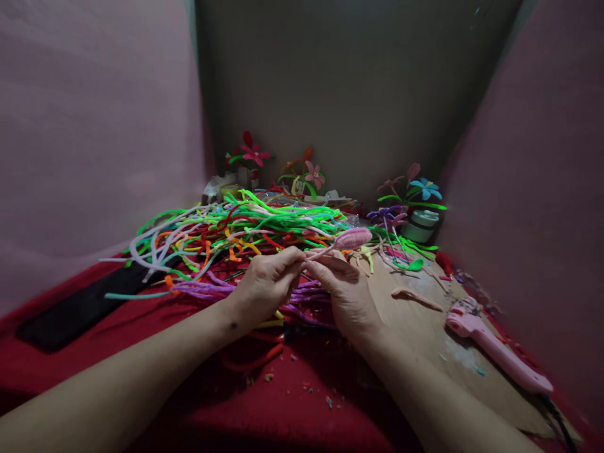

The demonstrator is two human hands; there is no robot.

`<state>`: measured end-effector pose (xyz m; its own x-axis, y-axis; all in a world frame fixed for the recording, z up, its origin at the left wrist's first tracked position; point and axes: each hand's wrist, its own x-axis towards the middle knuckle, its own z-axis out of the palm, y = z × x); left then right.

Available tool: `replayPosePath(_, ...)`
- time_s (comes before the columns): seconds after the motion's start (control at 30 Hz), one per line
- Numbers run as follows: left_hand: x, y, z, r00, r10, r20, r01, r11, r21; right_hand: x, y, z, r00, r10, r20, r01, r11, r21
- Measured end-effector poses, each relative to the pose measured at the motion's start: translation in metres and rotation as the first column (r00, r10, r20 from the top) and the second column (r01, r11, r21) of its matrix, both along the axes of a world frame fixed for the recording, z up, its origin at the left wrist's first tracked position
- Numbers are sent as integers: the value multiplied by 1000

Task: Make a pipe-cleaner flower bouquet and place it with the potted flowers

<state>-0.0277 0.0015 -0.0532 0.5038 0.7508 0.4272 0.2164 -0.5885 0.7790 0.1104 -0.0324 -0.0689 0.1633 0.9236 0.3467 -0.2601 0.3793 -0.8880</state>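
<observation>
Pink fuzzy stick (346, 240) sits between both hands, just above the big heap of colored pipe cleaners (245, 229). Its top end is rolled into a fat, soft bud, and its thin stem slants down toward the fingers. The left hand (267, 283) has its fingers curled shut and pinches the thin stem. The right hand (346, 292) is touching the left one, and its fingers close on the same stem, though the exact spot of the pinch is hard to see in the dim light.

The heap has green, orange, red, white and purple sticks all mixed up, and it lies on a red cloth (283, 402). A flat black strip (85, 308) lies on the cloth to the left. A brown board (425, 327) lies under the right hand. On the board, to the right, rests a pink glue gun (495, 349). Behind the heap stand small flowers made from fuzzy sticks: a red flower (252, 153), a pink flower (314, 174) and a blue flower (425, 187). The blue one stands just above a small round jar (419, 225).
</observation>
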Motion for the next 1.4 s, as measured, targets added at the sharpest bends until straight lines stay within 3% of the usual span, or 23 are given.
replayPosePath(0.07, -2, -1, 7, 987, -102, 127, 140, 927, -347, 2, 0, 1, 999, 32, 10, -32, 999, 25)
replayPosePath(0.13, -5, 0, 13, 944, -189, 269, 315, 754, -576, 3, 0, 1, 997, 76, -19, -76, 997, 21)
replayPosePath(0.23, -10, 6, 16, 880, -247, 406, 474, 526, -707, 4, 1, 0, 986, 158, -58, -158, 987, 10)
replayPosePath(0.3, -11, 9, 16, 859, -279, 430, 512, 454, -729, 4, 1, 0, 976, 198, -87, -199, 980, 6)
replayPosePath(0.37, -11, 8, 16, 862, -309, 401, 505, 474, -721, 3, 2, 0, 972, 191, -136, -193, 981, -4)
replayPosePath(0.4, -9, 7, 16, 879, -316, 356, 475, 535, -698, 2, 2, 0, 971, 172, -166, -176, 984, -13)
replayPosePath(0.47, -5, 3, 15, 940, -274, 201, 340, 753, -564, 1, 3, -1, 969, 128, -212, -137, 990, -27)
replayPosePath(0.5, -4, 0, 13, 970, -216, 108, 242, 873, -424, 0, 3, -1, 969, 111, -221, -121, 992, -30)
replayPosePath(0.53, -2, -2, 10, 990, -137, 21, 138, 961, -239, 0, 3, -1, 971, 95, -219, -104, 994, -32)
replayPosePath(0.57, -1, -3, 7, 998, -48, -44, 47, 998, -32, -1, 2, -1, 975, 75, -208, -85, 996, -38)
replayPosePath(0.63, -1, -2, -1, 988, 84, -131, -41, 953, 301, -2, 2, -2, 983, 27, -180, -37, 998, -55)
replayPosePath(0.67, -2, -1, -4, 979, 119, -164, -44, 917, 397, -2, 1, -2, 986, 7, -167, -18, 998, -63)
replayPosePath(0.73, -3, 2, -9, 970, 132, -203, -24, 887, 462, -3, 0, -3, 987, -10, -163, 0, 998, -63)
replayPosePath(0.87, -3, 2, -6, 985, 100, -139, -41, 926, 374, -2, 1, -3, 984, 10, -177, -19, 999, -49)
replayPosePath(0.93, -1, -1, 1, 995, 63, -79, -46, 979, 199, -1, 1, -2, 985, 38, -168, -49, 997, -58)
replayPosePath(1.0, 0, -4, 9, 1000, -17, -5, 16, 995, -97, 1, 2, -1, 982, 85, -167, -98, 992, -74)
replayPosePath(1.07, -1, -5, 14, 989, -105, 107, 138, 914, -382, 2, 2, 0, 974, 130, -186, -152, 983, -106)
replayPosePath(1.13, -3, -4, 15, 954, -173, 246, 285, 780, -557, 3, 2, 2, 961, 168, -220, -203, 968, -146)
replayPosePath(1.23, -5, 0, 13, 864, -262, 430, 499, 560, -661, 4, 1, 5, 938, 232, -257, -276, 949, -153)
replayPosePath(1.27, -6, 1, 13, 841, -286, 459, 539, 507, -672, 3, 0, 6, 933, 237, -270, -281, 950, -138)
replayPosePath(1.3, -6, 1, 13, 833, -302, 463, 552, 492, -673, 3, 0, 7, 931, 229, -284, -272, 954, -124)
replayPosePath(1.33, -6, 1, 14, 843, -316, 435, 537, 523, -662, 2, 0, 7, 930, 210, -301, -255, 959, -119)
replayPosePath(1.4, -4, -1, 15, 903, -315, 293, 430, 696, -575, 0, 1, 7, 928, 148, -343, -201, 971, -126)
